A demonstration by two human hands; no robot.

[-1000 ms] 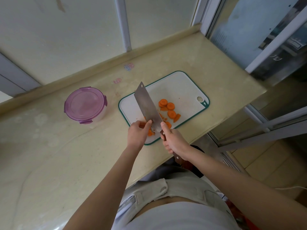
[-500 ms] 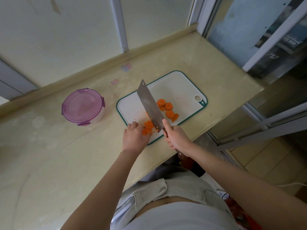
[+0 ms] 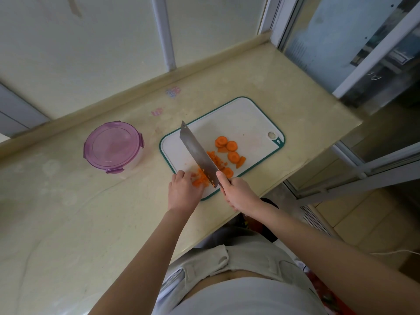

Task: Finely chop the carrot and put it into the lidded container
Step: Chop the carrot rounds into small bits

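Desk [image 3: 68,201]: pale stone, it carries everything.
Cutting board [image 3: 238,119]: white with a green rim, under both hands and reaching beyond them.
Lidded container [image 3: 112,146]: well apart, to the left of the left hand; its purple lid is clipped on.
Cleaver [image 3: 197,153]: the right hand [image 3: 238,196] is wrapped firmly around its handle. The blade points away from this hand, edge down in the carrot.
Left hand [image 3: 183,193]: fingers curled, holding down the carrot pile [image 3: 200,179] just left of the blade.
Carrot rounds [image 3: 231,146]: beyond the right hand, not yet chopped.
Fine bits [image 3: 216,159]: just right of the blade.
Step, as I judge: chopping the pile. It is better to tuck the left fingertips back, let the knuckles guide the blade and make short cuts.
Count: one board, one container, one cleaver, about five rounds (some overlap); the bits are too many to count.
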